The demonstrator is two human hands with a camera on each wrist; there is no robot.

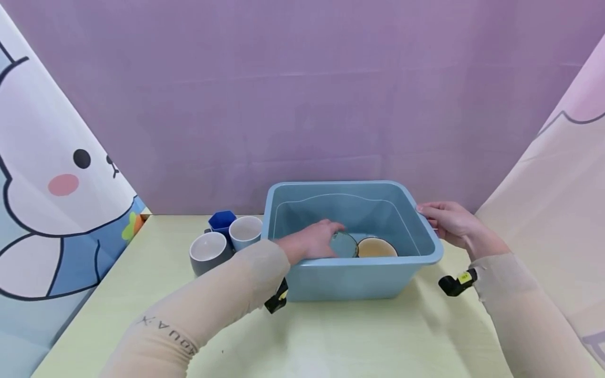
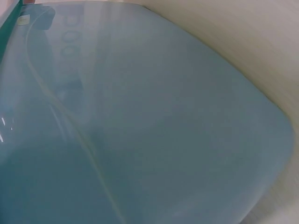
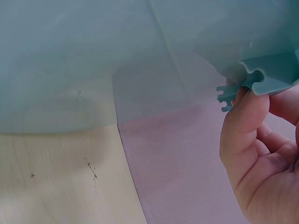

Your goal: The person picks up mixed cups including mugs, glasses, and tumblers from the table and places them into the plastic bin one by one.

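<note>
A blue-grey plastic bin (image 1: 350, 281) stands on the table. My left hand (image 1: 317, 240) reaches over its near left rim and grips a clear, greenish glass cup (image 1: 345, 245) inside; the fingertips are partly hidden. Beside that cup, in the bin, is a round cream-coloured vessel with a dark rim (image 1: 376, 248), its lower part hidden by the bin's front wall. At the bin's right end, my right hand (image 1: 449, 223) holds the rim; in the right wrist view its thumb and curled fingers (image 3: 245, 121) pinch the rim's underside. Only the bin's outer wall (image 2: 163, 112) fills the left wrist view.
Left of the bin, close together, stand a grey mug with a white inside (image 1: 209, 253), a pale cup (image 1: 246, 232) and a dark blue angular cup (image 1: 222, 220). A purple curtain (image 1: 302, 105) hangs behind the table (image 1: 340, 336); printed cloths flank both sides.
</note>
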